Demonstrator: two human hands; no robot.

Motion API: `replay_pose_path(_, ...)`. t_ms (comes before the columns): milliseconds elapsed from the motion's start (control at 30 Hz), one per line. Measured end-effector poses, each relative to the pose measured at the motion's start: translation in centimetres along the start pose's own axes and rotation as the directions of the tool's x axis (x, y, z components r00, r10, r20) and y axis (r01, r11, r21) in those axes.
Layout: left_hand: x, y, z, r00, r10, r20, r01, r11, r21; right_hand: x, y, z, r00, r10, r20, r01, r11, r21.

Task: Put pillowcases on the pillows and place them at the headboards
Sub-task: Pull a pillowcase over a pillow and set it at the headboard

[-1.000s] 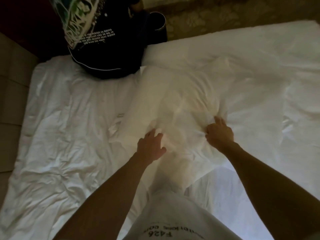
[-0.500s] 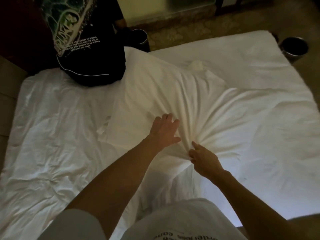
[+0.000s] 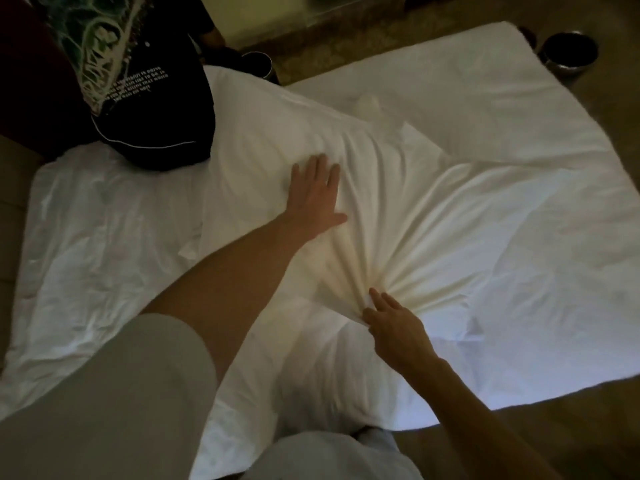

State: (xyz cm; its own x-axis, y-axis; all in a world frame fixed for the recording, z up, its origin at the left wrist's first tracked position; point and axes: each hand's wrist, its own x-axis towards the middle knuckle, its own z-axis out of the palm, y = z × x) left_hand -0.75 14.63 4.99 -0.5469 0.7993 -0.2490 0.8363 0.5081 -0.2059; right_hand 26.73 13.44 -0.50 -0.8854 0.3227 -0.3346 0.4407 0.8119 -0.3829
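A white pillow in a white pillowcase (image 3: pixel 277 140) lies slantwise on the white bed (image 3: pixel 519 98). My left hand (image 3: pixel 315 195) presses flat on the pillow's middle, fingers straight and spread. My right hand (image 3: pixel 391 323) pinches the gathered pillowcase fabric near the bed's near edge; folds fan out from its fingertips. A loose flap of pillowcase (image 3: pixel 408 136) sticks out to the right of the pillow.
A person in a black printed shirt (image 3: pixel 145 98) stands at the bed's far left, against the pillow's far end. A padded headboard (image 3: pixel 14 188) borders the left. A dark round bin (image 3: pixel 569 55) stands on the floor at the far right corner.
My left hand slid forward over the pillow and flattened out. My right hand moved left and closer to me, bunching the fabric. The pillow stretched out toward the other person.
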Motion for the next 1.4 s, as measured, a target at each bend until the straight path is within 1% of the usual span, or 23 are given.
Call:
replay_pose_path(100,0.0,1.2,1.6,0.998,0.050,-0.043,-0.047,0.997,0.068,-0.1,0.7,-0.1,1.000,-0.009,-0.019,0.009,1.000,-0.021)
replay_pose_path(133,0.0,1.7,1.8,0.998,0.051,-0.046,-0.047,0.995,0.087,-0.1,0.8,-0.3,1.000,-0.019,-0.025,0.018,1.000,-0.024)
replay_pose_path(200,0.0,2.3,2.0,0.999,0.007,-0.036,-0.004,0.994,0.107,0.1,0.8,-0.5,0.999,-0.026,-0.027,0.026,0.999,-0.031)
replay_pose_path(233,-0.2,2.4,2.1,1.000,-0.027,-0.002,0.027,0.995,0.100,0.2,0.7,-0.5,0.999,-0.026,-0.025,0.025,0.999,-0.044)
replay_pose_path(267,-0.7,2.7,2.1,0.996,-0.058,0.062,0.052,0.995,0.083,0.2,0.6,-0.4,1.000,-0.021,-0.020,0.020,0.998,-0.059)
replay_pose_path(367,-2.7,4.2,1.9,0.954,-0.061,0.294,0.058,0.998,0.020,-0.2,0.3,0.4,1.000,-0.003,-0.010,0.002,0.997,-0.083)
replay_pose_path(400,-3.3,4.9,1.8,0.938,-0.059,0.341,0.058,0.998,0.010,-0.5,0.2,0.6,1.000,-0.002,-0.006,0.001,0.996,-0.087)
replay_pose_path(467,-4.5,6.6,2.4,0.929,-0.067,0.363,0.086,0.996,-0.036,-0.9,0.1,0.9,1.000,-0.003,0.005,0.003,0.996,-0.086)
replay_pose_path(533,-5.5,7.8,3.5,0.934,-0.081,0.347,0.140,0.979,-0.149,-1.2,-0.2,1.0,1.000,-0.005,0.018,0.007,0.996,-0.091)
replay_pose_path(633,-6.1,9.3,4.3,0.938,-0.142,0.315,0.257,0.897,-0.359,-1.4,-0.6,0.9,1.000,-0.024,0.007,0.025,0.994,-0.102)
replay_pose_path(700,-6.5,10.1,4.2,0.933,-0.210,0.292,0.323,0.846,-0.423,-1.5,-0.8,1.0,0.999,-0.034,0.002,0.034,0.993,-0.111)
replay_pose_path(833,-7.8,10.3,4.1,0.950,-0.261,0.172,0.312,0.810,-0.497,-1.7,-0.9,1.0,1.000,0.003,-0.022,-0.005,0.994,-0.109)
replay_pose_path(933,-9.5,9.5,3.4,0.964,-0.239,0.115,0.261,0.772,-0.580,-1.7,-0.6,-0.8,0.997,0.042,-0.062,-0.046,0.997,-0.068)
replay_pose_path(967,-10.3,9.2,3.0,0.967,-0.230,0.106,0.246,0.759,-0.602,-1.5,-0.1,-1.8,0.993,0.064,-0.095,-0.070,0.996,-0.060)
replay_pose_path(1033,-11.8,8.6,2.3,0.972,-0.221,0.082,0.226,0.772,-0.594,-1.0,1.2,-4.8,0.962,0.108,-0.252,-0.116,0.993,-0.017)
replay_pose_path(1100,-13.3,8.1,2.1,0.975,-0.211,0.062,0.208,0.793,-0.572,-0.1,2.7,-8.4,0.895,0.109,-0.431,-0.116,0.993,0.012)
replay_pose_path(1167,-15.1,8.1,2.5,0.978,-0.197,0.068,0.199,0.790,-0.579,0.9,3.7,-11.9,0.853,0.088,-0.514,-0.096,0.995,0.010)
replay_pose_path(1233,-17.1,8.5,3.3,0.985,-0.165,0.055,0.169,0.822,-0.544,2.0,3.9,-14.2,0.865,0.025,-0.501,-0.060,0.997,-0.053)
replay_pose_path(1300,-19.0,8.8,4.2,0.993,-0.115,0.027,0.113,0.862,-0.495,2.8,3.4,-14.9,0.894,-0.040,-0.447,-0.009,0.994,-0.107)
replay_pose_path(1400,-21.6,9.0,5.5,0.993,-0.106,0.043,0.113,0.859,-0.500,3.9,1.6,-13.8,0.938,-0.049,-0.342,0.014,0.994,-0.105)
